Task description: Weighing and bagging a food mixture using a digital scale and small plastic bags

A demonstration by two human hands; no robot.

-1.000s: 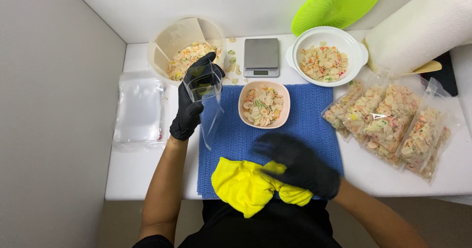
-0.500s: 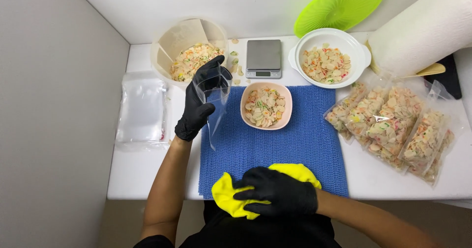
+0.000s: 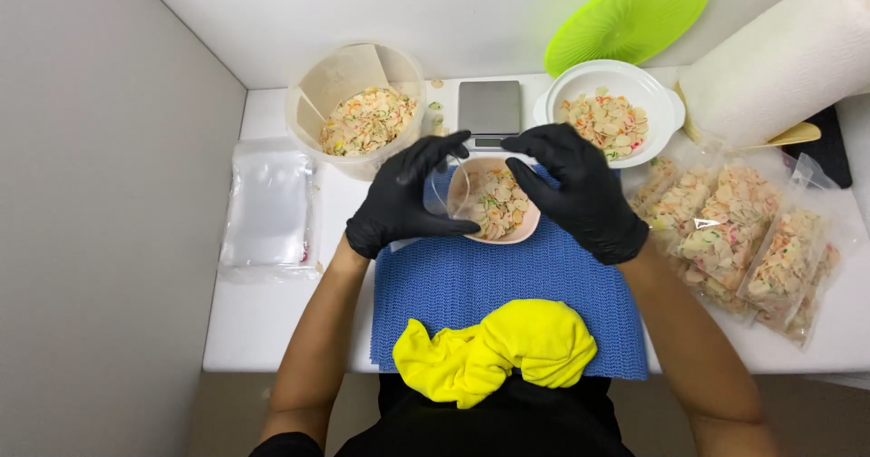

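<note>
Both my hands wear black gloves and meet over a small pink bowl of pale flaky snack pieces on a blue mat. My left hand pinches a clear plastic bag at its mouth, beside the bowl's left rim. My right hand hovers over the bowl's right side, fingers spread toward the bag's mouth; whether it touches the bag is unclear.
A tub of the same snack stands at the back left, a grey scale behind the bowl, a white bowl at the back right. Filled bags lie right, empty bags left, a yellow cloth near me.
My right hand left the yellow cloth and rose to the bowl. My left hand brought the clear bag from the tub toward the bowl.
</note>
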